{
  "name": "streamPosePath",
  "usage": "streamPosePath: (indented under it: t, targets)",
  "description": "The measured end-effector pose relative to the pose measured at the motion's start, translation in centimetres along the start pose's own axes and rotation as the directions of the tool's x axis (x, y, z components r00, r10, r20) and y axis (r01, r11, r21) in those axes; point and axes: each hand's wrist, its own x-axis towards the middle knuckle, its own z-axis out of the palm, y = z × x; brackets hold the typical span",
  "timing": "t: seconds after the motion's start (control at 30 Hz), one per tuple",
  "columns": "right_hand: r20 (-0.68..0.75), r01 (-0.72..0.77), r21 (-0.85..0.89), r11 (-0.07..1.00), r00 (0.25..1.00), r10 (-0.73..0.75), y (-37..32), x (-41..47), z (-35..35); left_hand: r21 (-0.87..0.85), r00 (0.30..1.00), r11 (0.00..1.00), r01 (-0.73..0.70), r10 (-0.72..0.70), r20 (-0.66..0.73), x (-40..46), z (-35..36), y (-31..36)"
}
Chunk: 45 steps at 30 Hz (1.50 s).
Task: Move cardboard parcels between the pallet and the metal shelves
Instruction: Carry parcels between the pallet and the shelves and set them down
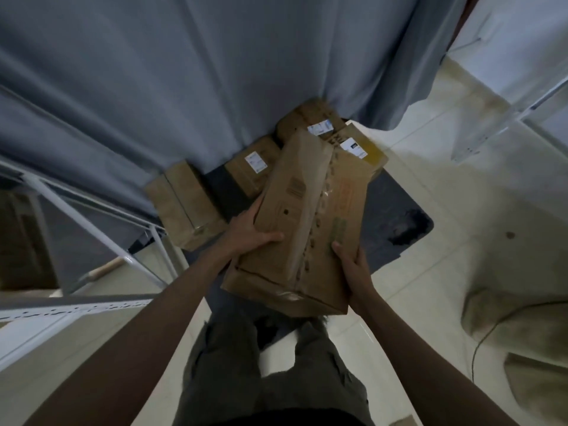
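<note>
parcels (pixel 190 204) on pallet (pixel 396 210) | shelves (pixel 92 229) left of pallet

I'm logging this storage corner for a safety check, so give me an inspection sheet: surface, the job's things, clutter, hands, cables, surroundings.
Surface: pale tiled floor with a dark pallet on it.
Job's things: a long cardboard parcel is held in the air over the pallet; other parcels lie by the curtain, among them a taped box and a labelled box.
Clutter: a beige cushion-like heap at the right.
Hands: left hand grips the parcel's left side; right hand grips its right edge.
Cables: one thin cable across the floor by the heap.
Surroundings: grey curtain behind; white metal shelves at the left.
</note>
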Motion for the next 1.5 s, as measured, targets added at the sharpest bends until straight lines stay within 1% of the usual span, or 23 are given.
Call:
streamPosePath:
  t: [0.2, 0.37, 0.43, 0.5, 0.63, 0.7, 0.83, 0.9, 1.0, 1.07, 1.13, 1.17, 1.23, 1.3, 1.37, 1.43, 1.5]
  targets:
    - [-0.015, -0.04, 0.01, 0.999, 0.999, 0.04, -0.1, 5.5, 2.3, 0.004, 0.999, 1.0, 0.026, -0.026, 0.021, 5.9, -1.0, -2.5]
    - [-0.004, -0.148, 0.029, 0.989, 0.989, 0.149, 2.7, 12.7, 4.5, 0.042, 0.998, 0.998, 0.048, -0.049, 0.033, 12.6, -1.2, -7.4]
    - [-0.019, -0.175, 0.069, 0.982, 0.984, 0.176, 5.1, 16.4, 5.5, 0.121, 0.998, 0.991, 0.056, -0.056, 0.0, 16.1, -1.0, -10.0]
    - [-0.019, -0.188, 0.121, 0.975, 0.981, 0.192, 8.1, 20.4, 6.8, 0.245, 0.998, 0.968, 0.052, -0.041, -0.049, 19.8, -0.6, -12.8]
    - [-0.018, -0.255, 0.264, 0.93, 0.963, 0.269, 13.7, 28.1, 9.6, 0.451, 0.998, 0.893, 0.004, 0.022, -0.052, 26.6, 0.7, -17.4]
    - [0.001, -0.29, 0.341, 0.894, 0.951, 0.308, 15.9, 31.8, 11.0, 0.532, 0.995, 0.846, -0.039, 0.083, -0.059, 29.6, 1.6, -19.1]
    - [0.038, -0.379, 0.424, 0.822, 0.915, 0.402, 19.2, 37.7, 13.8, 0.606, 0.983, 0.787, -0.12, 0.178, -0.036, 33.8, 3.2, -22.1]
    - [0.053, -0.396, 0.467, 0.791, 0.905, 0.422, 20.9, 40.4, 14.7, 0.638, 0.977, 0.754, -0.153, 0.214, -0.019, 35.4, 3.9, -23.4]
    - [0.057, -0.395, 0.537, 0.745, 0.899, 0.435, 23.4, 43.7, 15.9, 0.7, 0.954, 0.682, -0.214, 0.3, 0.0, 36.7, 4.7, -25.1]
    - [0.071, -0.407, 0.587, 0.7, 0.887, 0.456, 25.5, 44.8, 16.7, 0.742, 0.923, 0.618, -0.258, 0.385, 0.001, 36.7, 5.8, -26.5]
    - [0.045, -0.406, 0.625, 0.666, 0.871, 0.489, 27.6, 45.2, 17.3, 0.771, 0.894, 0.565, -0.294, 0.448, 0.013, 36.0, 7.7, -27.9]
    - [0.026, -0.412, 0.628, 0.661, 0.859, 0.511, 28.5, 45.2, 17.4, 0.778, 0.887, 0.551, -0.303, 0.462, 0.019, 35.5, 8.7, -28.8]
    - [0.037, -0.438, 0.597, 0.673, 0.852, 0.522, 29.4, 44.9, 17.4, 0.782, 0.88, 0.538, -0.314, 0.474, 0.028, 34.6, 10.3, -30.4]
    - [0.08, -0.448, 0.567, 0.692, 0.866, 0.494, 29.7, 44.5, 17.0, 0.779, 0.88, 0.543, -0.313, 0.474, 0.023, 33.8, 11.5, -32.4]
    - [0.103, -0.422, 0.569, 0.706, 0.888, 0.448, 29.4, 44.0, 16.0, 0.767, 0.896, 0.571, -0.293, 0.444, 0.013, 33.0, 12.4, -34.7]
    - [0.094, -0.368, 0.596, 0.714, 0.915, 0.393, 28.6, 43.5, 14.9, 0.748, 0.931, 0.603, -0.277, 0.361, 0.054, 32.1, 13.2, -36.9]
    - [0.058, -0.325, 0.577, 0.749, 0.931, 0.36, 27.2, 43.2, 14.0, 0.748, 0.952, 0.604, -0.276, 0.281, 0.124, 31.5, 14.0, -38.5]
